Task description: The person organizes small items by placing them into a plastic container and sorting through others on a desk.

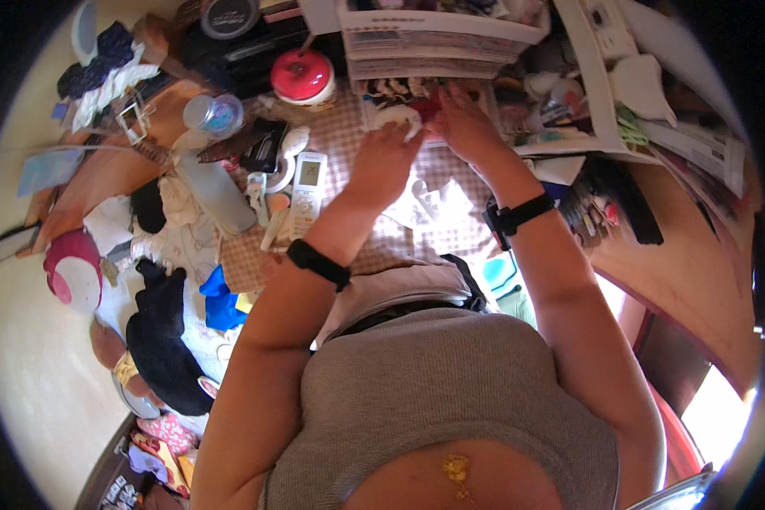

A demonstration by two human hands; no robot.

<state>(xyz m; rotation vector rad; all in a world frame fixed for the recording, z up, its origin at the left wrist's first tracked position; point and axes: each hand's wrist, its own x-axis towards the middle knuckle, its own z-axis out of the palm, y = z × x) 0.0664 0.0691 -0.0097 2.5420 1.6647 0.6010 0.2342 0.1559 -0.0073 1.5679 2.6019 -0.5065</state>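
Observation:
Both my hands reach into a pulled-out lower drawer of a white drawer unit. My left hand has its fingers bent over a small white item, whose kind I cannot make out. Beside it, my right hand closes on a small red item, mostly covered by the fingers. The two hands nearly touch. Dark and pale patterned pieces lie behind them in the drawer. On each wrist sits a black band.
A checked cloth covers the table. Left of my arms are a white remote control, a red-lidded pot and clear jars. A white shelf frame with clutter stands right. Clothes pile up at lower left.

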